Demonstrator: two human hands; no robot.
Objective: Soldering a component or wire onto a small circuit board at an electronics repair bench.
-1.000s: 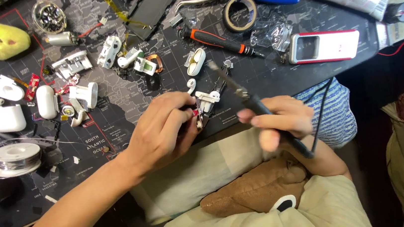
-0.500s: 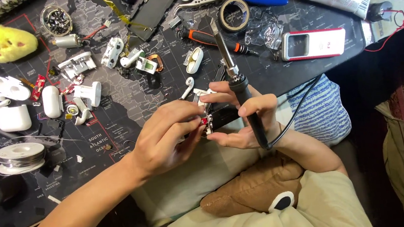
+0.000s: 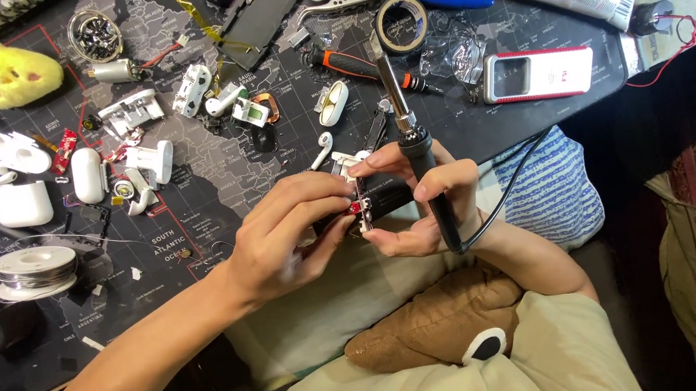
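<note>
Pinching a small white plastic earbud-case part with red-tipped wires between thumb and fingertips, the left hand is keeping the piece lifted just off the near edge of the desk, over the person's lap, probably so the tiny joint sits close under the eyes. Its grip is closed on the part's left side. The right hand is cradling the same part from below and from the right, its fingers curled around it, while also carrying the black-handled soldering iron with a metal shaft tucked between the fingers; that grip is clamped on the handle. The iron's shaft is pointing away from the body toward the far edge of the desk, which is keeping the hot tip clear of both hands and of the part. Its black cord is trailing off to the right across the blue striped sleeve.

Whether a dark block behind the white part belongs to it is hard to tell, since the fingers are covering most of it.

On the desk, a single white earbud is lying just beyond the hands. A spool of silver solder wire is sitting near the left edge, within reach. A roll of dark tape and a white and red rectangular device are lying toward the far right corner.
</note>
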